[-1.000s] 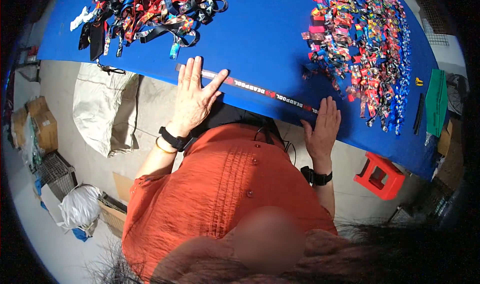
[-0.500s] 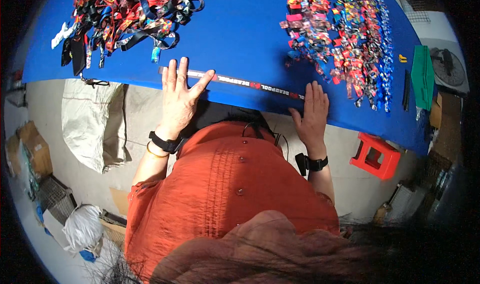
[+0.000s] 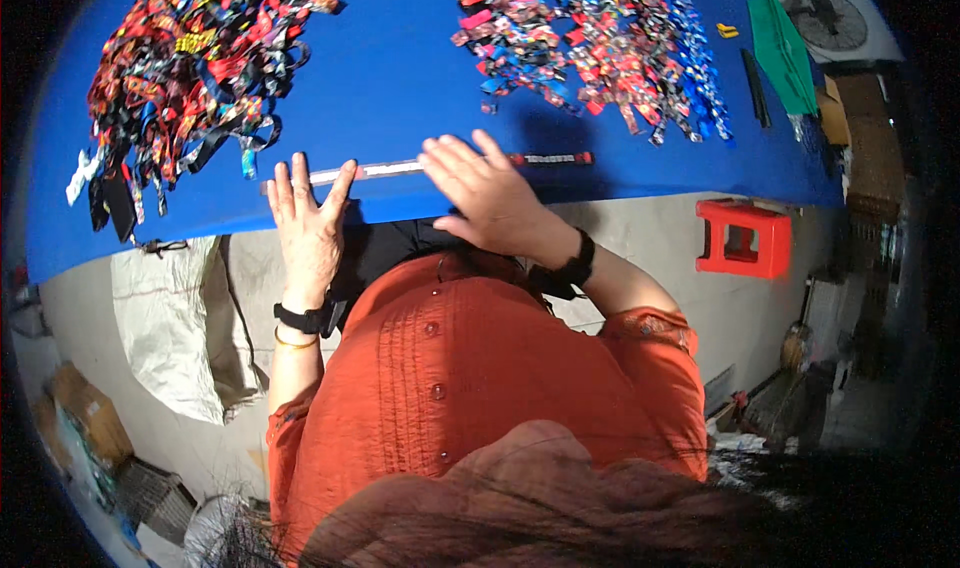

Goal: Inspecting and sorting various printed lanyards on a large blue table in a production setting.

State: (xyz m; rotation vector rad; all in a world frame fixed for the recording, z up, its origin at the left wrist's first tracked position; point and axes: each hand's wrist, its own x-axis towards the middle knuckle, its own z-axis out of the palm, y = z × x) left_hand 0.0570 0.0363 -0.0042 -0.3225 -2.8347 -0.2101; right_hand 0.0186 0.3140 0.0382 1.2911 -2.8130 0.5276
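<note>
A dark printed strap (image 3: 558,158), with white lettering and red marks, is stretched flat along the near edge of the blue tabletop (image 3: 380,78). My left hand (image 3: 308,218) rests across its left end, fingers spread. Over the strap's middle is my right hand (image 3: 485,193), fingers stretched out and palm down; whether it presses on the strap or hovers I cannot tell. Part of the strap is hidden beneath each hand. Farther left lies a tangled pile of colourful straps (image 3: 200,68). Rows of small bundled colourful straps (image 3: 630,58) lie at the far right.
Toward the table's right end are a green box-like object (image 3: 780,53), a dark narrow strip (image 3: 756,88) and a small yellow item (image 3: 727,30). A red plastic stool (image 3: 742,239) stands on the floor at right, a pale woven sack (image 3: 170,328) at left.
My right hand has moved left from the strap's right end to its middle, uncovering that end. My left hand stays at the left end. The whole view has shifted.
</note>
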